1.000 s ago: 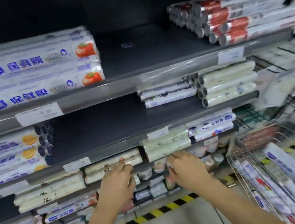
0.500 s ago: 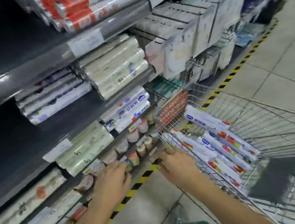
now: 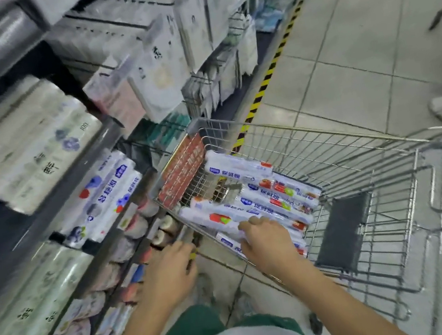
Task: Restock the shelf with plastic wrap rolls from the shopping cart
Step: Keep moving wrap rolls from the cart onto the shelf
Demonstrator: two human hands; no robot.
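Plastic wrap rolls [image 3: 251,200]: a heap, white with blue labels, lying in the wire shopping cart [image 3: 325,132] along its shelf-side wall.
Right hand [image 3: 267,244]: fingers curled close together over the nearest roll [image 3: 227,240] (thumb hidden).
Left hand [image 3: 170,275]: at the cart's near corner, fingers loosely bent; whether they touch the wire, I cannot tell.
Shelf [image 3: 109,133]: just beside the cart, stocked.

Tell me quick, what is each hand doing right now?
Left hand: open, holding nothing, beside the shopping cart.
Right hand: on the plastic wrap rolls in the cart; cannot tell if gripping.
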